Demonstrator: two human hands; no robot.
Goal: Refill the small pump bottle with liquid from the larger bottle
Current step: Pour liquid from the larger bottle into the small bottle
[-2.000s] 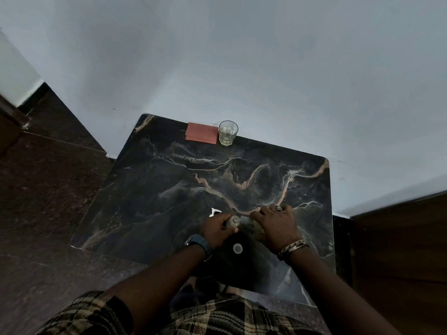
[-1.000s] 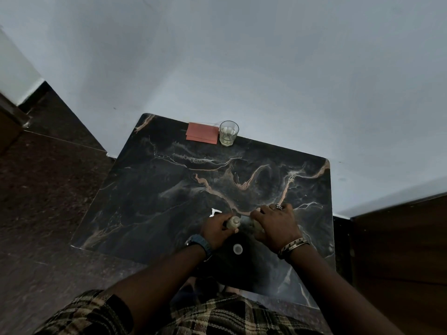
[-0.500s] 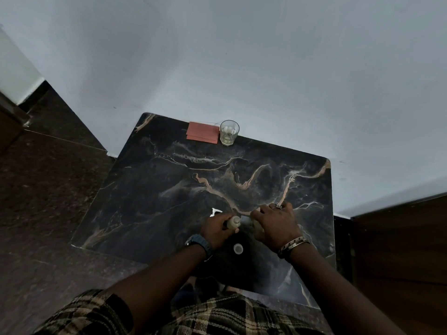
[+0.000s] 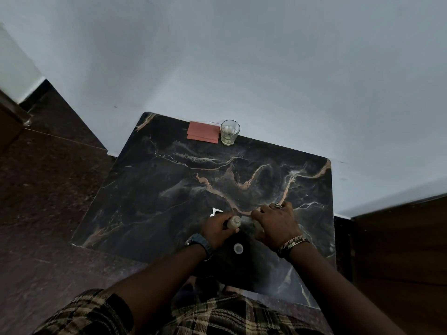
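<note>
Head view. A dark marbled counter point(image 4: 150, 199) with tan and white veins stands against a pale wall point(image 4: 242, 56); dark speckled floor point(image 4: 38, 189) lies to its left and a brown wooden panel point(image 4: 399, 250) to its right.

Near the counter's front edge, the left hand point(image 4: 219, 229) has its fingers curled round the small pump bottle point(image 4: 234, 222), a pale, cloudy container whose rounded end shows just past the knuckles. Whether the small bottle stands on the counter or is lifted off it cannot be told. The wrist carries a blue-grey watch point(image 4: 199, 243).

The right hand point(image 4: 277, 222) is wrapped over the larger bottle point(image 4: 251, 222), a translucent body mostly hidden beneath the fingers. It is tilted so that its mouth meets the small bottle between the two hands. The liquid itself is too dim to make out. This hand bears a ring point(image 4: 278, 206), and bracelets point(image 4: 292, 245) circle the wrist.

A small white round cap point(image 4: 238, 248) lies on the counter just nearer the person than the two bottles, apart from both hands. A small white piece point(image 4: 216, 211) lies on the counter touching the far side of the left hand; its nature cannot be told.

At the far edge, well apart from the hands, a drinking glass point(image 4: 229, 132) stands upright with pale contents, just beside an orange-red card point(image 4: 203, 131) lying flat. Plaid fabric point(image 4: 217, 315) fills the lower frame.
</note>
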